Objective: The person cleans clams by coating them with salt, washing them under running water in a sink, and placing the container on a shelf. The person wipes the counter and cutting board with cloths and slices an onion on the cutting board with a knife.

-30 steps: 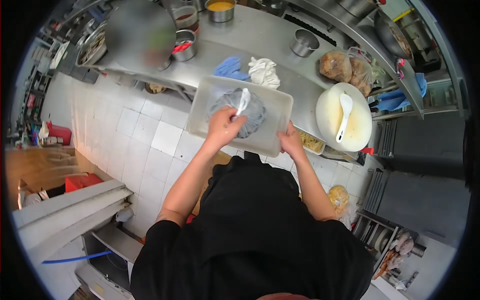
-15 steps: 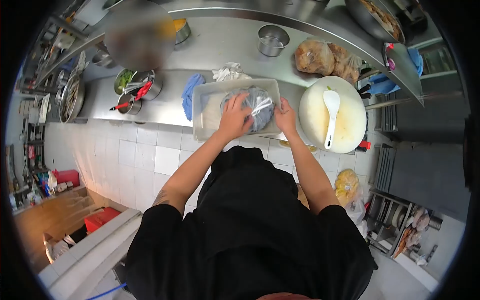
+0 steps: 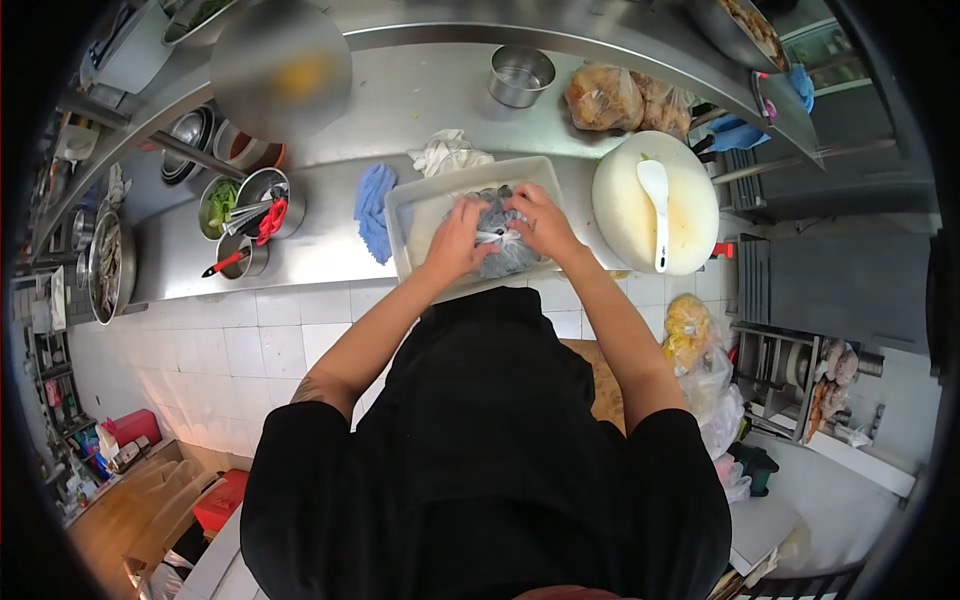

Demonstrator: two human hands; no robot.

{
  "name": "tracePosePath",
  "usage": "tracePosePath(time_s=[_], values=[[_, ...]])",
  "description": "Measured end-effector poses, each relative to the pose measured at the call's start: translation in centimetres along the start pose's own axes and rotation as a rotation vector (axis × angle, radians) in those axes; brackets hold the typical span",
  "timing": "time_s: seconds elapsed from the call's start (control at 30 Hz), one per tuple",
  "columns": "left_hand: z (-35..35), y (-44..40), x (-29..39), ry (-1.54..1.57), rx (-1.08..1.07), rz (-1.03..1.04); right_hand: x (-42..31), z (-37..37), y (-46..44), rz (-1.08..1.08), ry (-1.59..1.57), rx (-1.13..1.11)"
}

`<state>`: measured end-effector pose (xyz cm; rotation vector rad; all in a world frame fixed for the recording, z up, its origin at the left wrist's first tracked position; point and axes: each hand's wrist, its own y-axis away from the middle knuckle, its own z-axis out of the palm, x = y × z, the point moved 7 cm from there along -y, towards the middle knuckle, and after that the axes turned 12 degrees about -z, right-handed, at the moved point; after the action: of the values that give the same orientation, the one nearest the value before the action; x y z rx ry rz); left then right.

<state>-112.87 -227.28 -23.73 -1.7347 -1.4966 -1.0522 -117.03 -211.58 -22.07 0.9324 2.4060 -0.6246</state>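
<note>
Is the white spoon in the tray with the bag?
No, the white spoon lies on the round cutting board, outside the tray.

A black top (image 3: 480,470) is worn, its loose short sleeves (image 3: 665,465) ended well behind the left grip (image 3: 458,240) and the right grip (image 3: 542,222), near the elbows. The forearms and both grips are left bare. The left forearm is marked by a dark tattoo (image 3: 312,388), set far behind its grip, beside the sleeve hem. The black fabric is softly creased.
</note>
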Motion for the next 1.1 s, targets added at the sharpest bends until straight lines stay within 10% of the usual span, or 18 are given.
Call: tracePosePath(time_s=[0.07, 0.27, 0.37, 0.63, 1.03, 1.1], values=[[-2.9, 0.3, 3.5, -0.359, 0.207, 0.122, -0.5, -0.2, -0.1, -0.019, 0.014, 0.005], [-0.9, -1.6, -0.5, -0.312, 0.190, 0.058, -1.5, 0.1, -2.3, -0.345, -0.017, -0.069], [-1.6, -1.4, 0.6, -0.364, 0.273, 0.126, -0.7, -0.8, -4.0, -0.122, -0.136, -0.219], [-4.6, 0.7, 0.3, -0.400, 0.170, 0.112, 2.9, -0.3, -3.8, -0.327, -0.016, -0.161], [-4.7, 2.7, -4.4, -0.546, 0.289, -0.409, 3.8, -0.2, -1.7, 0.053, -0.022, -0.157], [-5.3, 3.7, -4.1, -0.487, 0.386, -0.394, 5.1, -0.9, 0.9, 0.115, -0.004, 0.112]])
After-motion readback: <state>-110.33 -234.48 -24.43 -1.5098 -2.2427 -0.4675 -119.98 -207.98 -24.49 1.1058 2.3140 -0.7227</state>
